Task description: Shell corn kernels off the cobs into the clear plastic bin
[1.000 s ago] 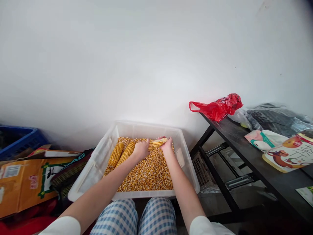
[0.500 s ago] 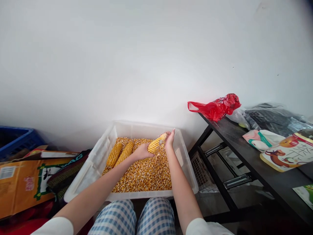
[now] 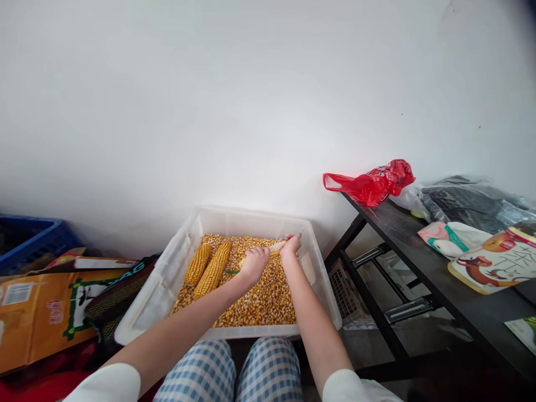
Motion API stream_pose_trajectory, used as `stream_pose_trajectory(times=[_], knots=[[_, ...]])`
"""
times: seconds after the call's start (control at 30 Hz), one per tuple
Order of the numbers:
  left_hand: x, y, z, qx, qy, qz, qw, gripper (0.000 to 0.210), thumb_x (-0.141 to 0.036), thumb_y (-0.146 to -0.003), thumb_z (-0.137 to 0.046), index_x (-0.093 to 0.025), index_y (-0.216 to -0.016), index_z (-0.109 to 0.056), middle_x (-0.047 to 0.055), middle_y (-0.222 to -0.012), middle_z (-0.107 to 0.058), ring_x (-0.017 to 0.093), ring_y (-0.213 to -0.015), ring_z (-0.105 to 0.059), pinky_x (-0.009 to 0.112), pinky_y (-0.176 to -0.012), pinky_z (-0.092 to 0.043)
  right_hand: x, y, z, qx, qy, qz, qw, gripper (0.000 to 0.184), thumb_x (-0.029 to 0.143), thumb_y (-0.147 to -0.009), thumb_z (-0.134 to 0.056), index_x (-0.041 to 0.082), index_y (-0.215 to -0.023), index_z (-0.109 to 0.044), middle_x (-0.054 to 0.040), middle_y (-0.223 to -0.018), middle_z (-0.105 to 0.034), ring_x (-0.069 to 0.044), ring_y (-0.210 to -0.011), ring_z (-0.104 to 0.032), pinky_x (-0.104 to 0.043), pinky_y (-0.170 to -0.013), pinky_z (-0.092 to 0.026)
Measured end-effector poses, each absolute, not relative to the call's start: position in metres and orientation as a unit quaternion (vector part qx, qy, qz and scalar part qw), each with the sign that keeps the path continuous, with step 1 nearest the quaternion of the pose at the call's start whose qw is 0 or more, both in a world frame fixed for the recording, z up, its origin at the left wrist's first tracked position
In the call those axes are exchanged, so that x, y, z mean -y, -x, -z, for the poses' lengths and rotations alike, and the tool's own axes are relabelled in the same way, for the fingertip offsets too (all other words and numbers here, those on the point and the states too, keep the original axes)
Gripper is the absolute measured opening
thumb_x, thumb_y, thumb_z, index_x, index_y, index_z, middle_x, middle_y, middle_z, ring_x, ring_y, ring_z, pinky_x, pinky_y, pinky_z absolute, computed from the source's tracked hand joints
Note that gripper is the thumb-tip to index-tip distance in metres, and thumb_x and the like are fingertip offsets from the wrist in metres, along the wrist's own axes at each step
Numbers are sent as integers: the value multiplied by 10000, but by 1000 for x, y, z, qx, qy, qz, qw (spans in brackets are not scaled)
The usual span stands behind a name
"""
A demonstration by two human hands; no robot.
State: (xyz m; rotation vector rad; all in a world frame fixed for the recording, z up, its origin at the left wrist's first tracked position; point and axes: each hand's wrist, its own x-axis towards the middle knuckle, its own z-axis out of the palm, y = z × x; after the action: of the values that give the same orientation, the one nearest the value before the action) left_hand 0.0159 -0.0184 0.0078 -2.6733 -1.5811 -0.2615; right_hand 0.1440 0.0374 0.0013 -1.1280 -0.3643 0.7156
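Observation:
An ear of corn spans my two hands above loose kernels, and the stretch between them looks pale. My left hand is closed in a fist around its near part. At its far end, the fingers of my right hand are wrapped round it. A small green strip shows beside my left hand; I cannot tell whether it is held. Two full yellow ears, one on the left and a longer one, lie side by side on the kernels. All sit in a whitish plastic bin.
To the right stands a black table with a red plastic bag and several packages. A basket is beneath it. An orange cardboard box and blue crate stand left. A white wall rises behind.
My left hand has turned over into a fist round the ear. The ear now shows a pale part where yellow kernels showed before, and a green strip has come into view.

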Motion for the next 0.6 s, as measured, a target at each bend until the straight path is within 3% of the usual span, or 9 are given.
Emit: stream_pose_trajectory(times=[0.17,0.3,0.43,0.5,0.6], knots=[[15,-4,-10,481,869,79,-87,300,-152,-663,-522,-150,-960,-479,125,-846,-616,244,-789,-597,327,-678,-430,-37,-135,-8,157,555,-273,770,444,544,-802,-286,217,-511,-356,51,-360,-395,-100,-303,-406,-221,-353,-368],[11,7,-9,483,853,117,-161,356,-276,-620,-569,-186,-956,-496,76,-832,-638,239,-796,-606,303,-691,-437,-34,-131,-13,231,596,-226,735,491,545,-810,-270,205,-480,-399,42,-356,-419,-102,-327,-426,-214,-389,-368],[4,12,-10,417,834,175,-315,379,-339,-593,-602,-196,-940,-542,26,-900,-646,192,-805,-607,246,-701,-444,-23,-141,-19,308,612,-202,700,522,498,-834,-250,189,-474,-467,13,-420,-500,-106,-427,-474,-207,-483,-382],[-3,15,-14,393,825,183,-363,412,-363,-581,-613,-193,-952,-558,11,-914,-648,187,-812,-605,244,-717,-445,-17,-143,-21,385,601,-163,681,446,443,-821,-355,183,-498,-521,-2,-512,-559,-110,-542,-507,-196,-560,-383],[-14,23,-23,397,832,157,-355,461,-402,-522,-648,-183,-922,-586,18,-897,-652,220,-824,-598,275,-737,-442,-12,-138,-20,500,564,-163,637,276,331,-730,-553,191,-493,-539,-7,-569,-573,-125,-682,-520,-183,-612,-365]])
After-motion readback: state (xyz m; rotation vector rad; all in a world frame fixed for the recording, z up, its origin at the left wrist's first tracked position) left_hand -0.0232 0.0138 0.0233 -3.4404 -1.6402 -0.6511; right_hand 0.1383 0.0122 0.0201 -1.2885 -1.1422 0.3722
